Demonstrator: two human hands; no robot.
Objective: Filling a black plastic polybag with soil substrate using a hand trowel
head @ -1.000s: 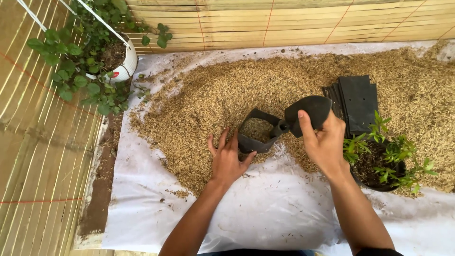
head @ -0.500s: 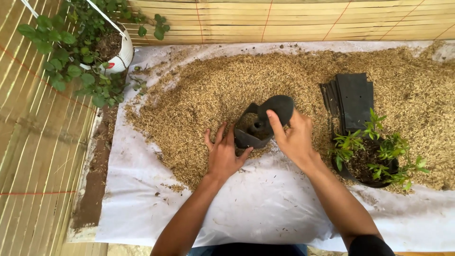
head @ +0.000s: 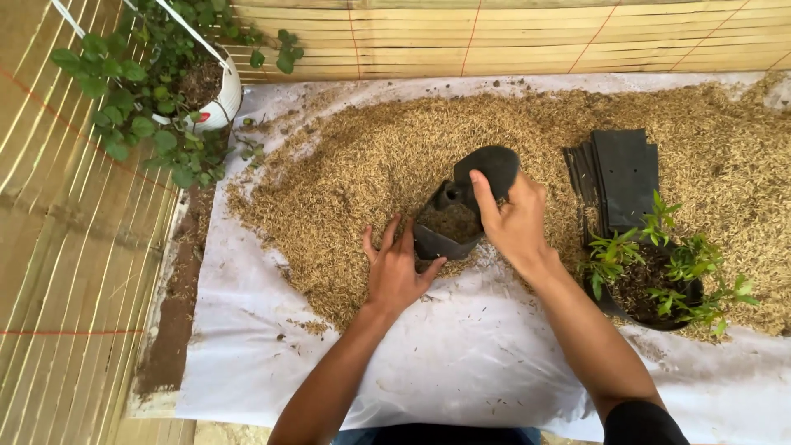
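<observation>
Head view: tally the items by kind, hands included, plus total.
Hands: 2, left hand and right hand
Open black grow bag, husk inside: 1
Stack of flat black bags: 1
Planted black bag: 1
White pot plant: 1
Husk pile: 1
White sheet: 1
Total: 8

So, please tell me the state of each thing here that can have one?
black grow bag: open, partly filled with husk
right hand: grips the bag's rim
left hand: flat, fingers spread, against husk and bag
stack of black bags: flat, folded
small potted plant: upright, in black bag
white pot: planted, leafy
</observation>
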